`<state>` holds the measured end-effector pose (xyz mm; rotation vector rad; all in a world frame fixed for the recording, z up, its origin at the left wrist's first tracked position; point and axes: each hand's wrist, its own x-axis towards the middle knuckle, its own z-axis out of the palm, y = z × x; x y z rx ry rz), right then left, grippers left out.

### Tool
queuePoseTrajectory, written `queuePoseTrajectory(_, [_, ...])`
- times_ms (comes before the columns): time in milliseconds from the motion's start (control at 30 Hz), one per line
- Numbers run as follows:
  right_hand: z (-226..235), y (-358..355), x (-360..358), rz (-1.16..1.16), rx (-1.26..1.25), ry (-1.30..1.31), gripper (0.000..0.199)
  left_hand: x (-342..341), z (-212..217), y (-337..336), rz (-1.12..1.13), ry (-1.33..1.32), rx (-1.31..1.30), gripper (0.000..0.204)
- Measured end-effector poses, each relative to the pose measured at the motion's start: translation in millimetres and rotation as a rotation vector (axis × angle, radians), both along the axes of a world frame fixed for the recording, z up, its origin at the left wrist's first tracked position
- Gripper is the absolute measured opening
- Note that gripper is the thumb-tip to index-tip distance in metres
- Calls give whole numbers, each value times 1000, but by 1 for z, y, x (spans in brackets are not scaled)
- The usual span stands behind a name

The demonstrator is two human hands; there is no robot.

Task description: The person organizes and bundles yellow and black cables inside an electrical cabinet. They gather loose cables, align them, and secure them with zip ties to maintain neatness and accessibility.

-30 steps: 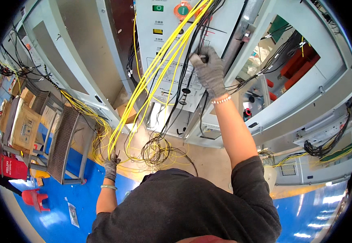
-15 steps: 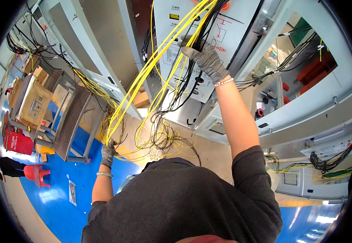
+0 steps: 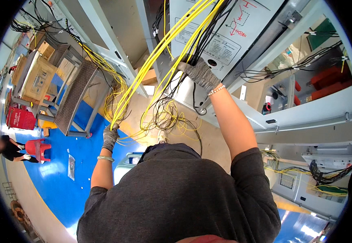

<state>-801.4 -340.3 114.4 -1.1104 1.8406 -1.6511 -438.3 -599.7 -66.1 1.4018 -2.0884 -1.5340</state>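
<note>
While the gloved left hand (image 3: 110, 138) is closed around a bunch of yellow wires (image 3: 151, 60) low on the left, the gloved right hand (image 3: 200, 73) is curled around black wires (image 3: 202, 45) in front of the grey panel (image 3: 261, 28). Some yellow ones run close by its thumb, and some of its fingers are hidden, so one cannot tell just how many wires it has. Below, a messy wire heap (image 3: 166, 119) lies on the tan floor (image 3: 212, 150). A soft but sure hold seems best here, so nothing gets bent hard. It would help to hold the yellow bunch out to the side, so the two colors do not twist up, and to tug slowly, since the heap could snag. For edges, the metal post (image 3: 107, 36) stands near the yellow bunch and might scrape it. The cabinet door frame (image 3: 289, 119), with its big window hole, is near the right forearm, so a wide swing that way could bump the elbow. Blue floor (image 3: 58, 178) spreads out beside the left arm, which looks like the roomier side, but the metal steps (image 3: 77, 91) are near the left hand, and a pale green thing (image 3: 123, 166), maybe a seat, is just beside that forearm.
</note>
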Motion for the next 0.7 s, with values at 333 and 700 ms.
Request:
queuePoseTrajectory(333, [-123,71,22,-550,90,-229,19,16,28,-19,86,60,-286,32])
queuePoseTrajectory(700, [-196,223,24,-989,417,-277,30,-2,51,-131,218,39,-294,27])
